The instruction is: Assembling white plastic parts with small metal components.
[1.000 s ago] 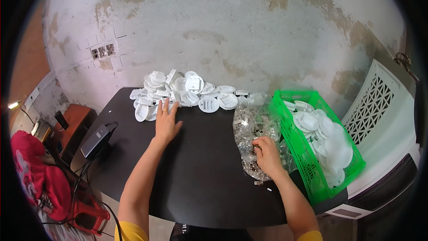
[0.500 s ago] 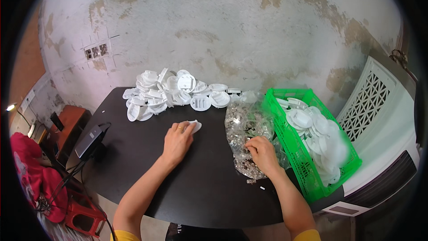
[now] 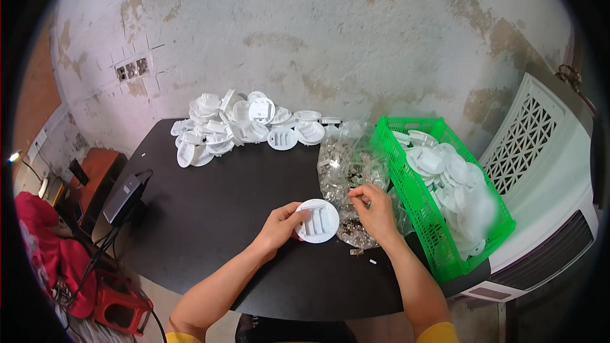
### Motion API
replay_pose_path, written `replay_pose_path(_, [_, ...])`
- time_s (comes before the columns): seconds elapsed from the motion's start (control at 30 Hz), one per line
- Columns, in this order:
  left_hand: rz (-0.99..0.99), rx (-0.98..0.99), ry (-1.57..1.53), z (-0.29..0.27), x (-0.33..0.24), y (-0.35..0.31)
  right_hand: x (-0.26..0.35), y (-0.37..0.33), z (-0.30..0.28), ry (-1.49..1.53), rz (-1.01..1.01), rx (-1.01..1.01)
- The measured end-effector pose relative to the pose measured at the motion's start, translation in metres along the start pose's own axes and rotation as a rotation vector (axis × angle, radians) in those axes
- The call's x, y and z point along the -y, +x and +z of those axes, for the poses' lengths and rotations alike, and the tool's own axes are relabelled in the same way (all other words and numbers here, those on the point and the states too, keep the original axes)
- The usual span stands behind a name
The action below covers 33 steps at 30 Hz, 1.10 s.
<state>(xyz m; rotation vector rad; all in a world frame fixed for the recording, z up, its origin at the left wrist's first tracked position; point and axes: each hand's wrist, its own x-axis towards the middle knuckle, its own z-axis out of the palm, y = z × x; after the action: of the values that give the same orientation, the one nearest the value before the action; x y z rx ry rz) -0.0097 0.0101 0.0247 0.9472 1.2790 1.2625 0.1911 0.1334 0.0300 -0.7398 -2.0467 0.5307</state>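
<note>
My left hand (image 3: pixel 278 228) grips the edge of a round white plastic cover (image 3: pixel 325 223), its slotted compartment side facing up. Just right of it, my right hand (image 3: pixel 373 211) has thumb and fingertips pinched together over the clear plastic bag (image 3: pixel 335 159) of small metal parts; whatever is in the pinch is too small to make out. Behind the hands, along the wall, lies a heap of similar white covers (image 3: pixel 219 128). To the right, a green plastic basket (image 3: pixel 424 251) holds many more of them.
A dark tabletop (image 3: pixel 210 209) carries everything. On its left stands a black device (image 3: pixel 124 200) with cables. One metal part (image 3: pixel 356 251) and a small white piece (image 3: pixel 373 262) lie near the bag. A white air cooler (image 3: pixel 540 216) stands beyond the basket; a red stool (image 3: pixel 124 311) is at lower left.
My left hand has come right and nearer, lifting the white cover off the table and turning its slotted side up. The right hand stays pinched over the bag, shifted slightly.
</note>
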Motion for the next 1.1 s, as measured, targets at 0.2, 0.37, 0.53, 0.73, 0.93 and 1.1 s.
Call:
replay_pose_path(0.2, [-0.006,0.093,0.008,-0.004,0.001,-0.001,0.0,-0.001,0.004,0.534,0.318,-0.042])
replay_pose_path(0.37, [-0.006,0.108,0.004,-0.006,0.003,-0.004,0.028,-0.001,-0.001,0.795,0.39,0.088])
replay_pose_path(0.53, [0.031,0.129,0.025,-0.004,0.007,-0.003,0.034,-0.007,0.002,0.873,0.435,0.183])
replay_pose_path(0.73, [0.033,0.16,0.028,-0.005,0.006,-0.004,0.039,-0.01,0.004,0.894,0.431,0.19])
replay_pose_path(0.93, [0.027,0.156,0.018,-0.006,0.006,-0.005,0.037,-0.013,0.012,0.77,0.253,0.23])
replay_pose_path(1.1, [0.016,0.181,0.032,-0.005,0.003,-0.006,0.033,-0.013,0.009,0.428,0.053,0.234])
